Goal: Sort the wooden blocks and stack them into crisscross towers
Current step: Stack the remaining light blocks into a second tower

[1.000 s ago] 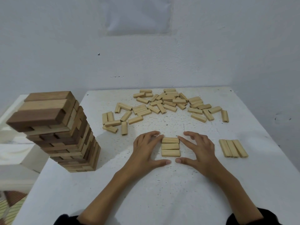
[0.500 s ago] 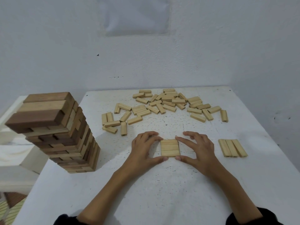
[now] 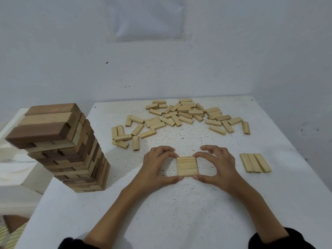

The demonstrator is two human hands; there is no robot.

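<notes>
Three small pale wooden blocks [image 3: 187, 166] lie flat side by side in a tight square on the white table [image 3: 179, 212]. My left hand [image 3: 158, 168] grips the square's left side, with fingertips at its far corner and thumb at its near corner. My right hand [image 3: 215, 168] holds the right side the same way. A second row of three pale blocks [image 3: 255, 163] lies to the right. Several loose pale blocks [image 3: 181, 117] are scattered at the back of the table.
A tall crisscross tower of larger light and dark brown blocks [image 3: 66, 150] stands at the table's left edge, close to my left forearm. The wall rises just behind the table. White furniture [image 3: 16, 173] sits left of the table.
The three blocks, spread slightly apart a second ago, have been squeezed together into a tight square. Both hands closed in on its sides, the fingers curling more.
</notes>
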